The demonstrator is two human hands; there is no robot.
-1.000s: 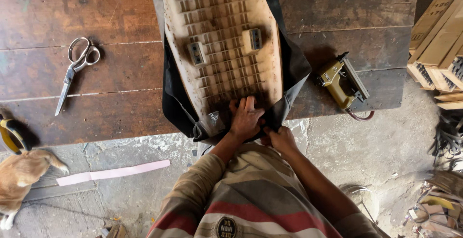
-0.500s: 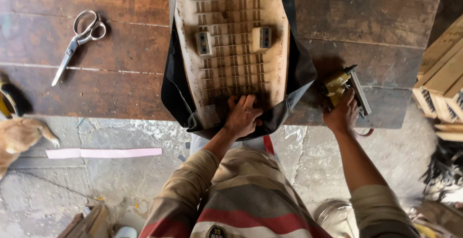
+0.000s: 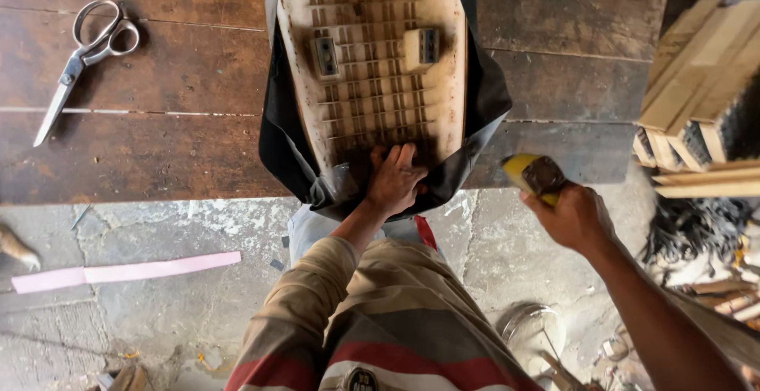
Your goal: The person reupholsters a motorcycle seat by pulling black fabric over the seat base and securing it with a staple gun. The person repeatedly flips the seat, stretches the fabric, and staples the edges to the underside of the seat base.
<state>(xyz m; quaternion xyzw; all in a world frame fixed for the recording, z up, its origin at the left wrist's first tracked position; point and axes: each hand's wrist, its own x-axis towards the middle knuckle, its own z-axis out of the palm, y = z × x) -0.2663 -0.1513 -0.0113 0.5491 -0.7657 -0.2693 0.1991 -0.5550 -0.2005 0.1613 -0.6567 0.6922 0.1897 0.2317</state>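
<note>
Head view looks straight down on a dark wooden desk (image 3: 158, 146), where a tan ribbed seat base (image 3: 372, 66) lies underside up on its black cover (image 3: 483, 114), its narrow end hanging over the near edge. The left hand (image 3: 396, 181) lies spread on that end, fingers flat, pinning the folded cover edge against the base so the material stays taut. The right hand (image 3: 574, 217) is closed around a yellow staple gun (image 3: 534, 176), held clear of the desk just beside the seat. Scissors (image 3: 83, 58) lie well apart on the left; wooden strips (image 3: 697, 82) are stacked at the right.
</note>
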